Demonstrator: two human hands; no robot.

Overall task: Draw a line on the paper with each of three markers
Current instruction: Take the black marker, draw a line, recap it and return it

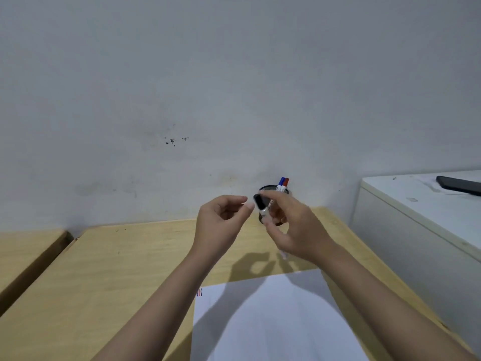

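Note:
My right hand (294,225) holds a black-capped white marker (261,207) up above the table, cap end pointing left. My left hand (221,220) hovers just left of that cap with fingers curled and apart, holding nothing. Behind the hands a dark mesh pen cup (270,190) stands against the wall, with a blue marker (281,182) and a red marker (286,183) upright in it. A white sheet of paper (273,321) lies on the table below my forearms; short red, blue and black strokes (199,292) show near its top left corner.
The wooden table (117,269) meets a grey wall at the back. A second wooden surface (23,251) sits to the left across a gap. A white cabinet (416,217) stands at the right with a dark phone (459,185) on top.

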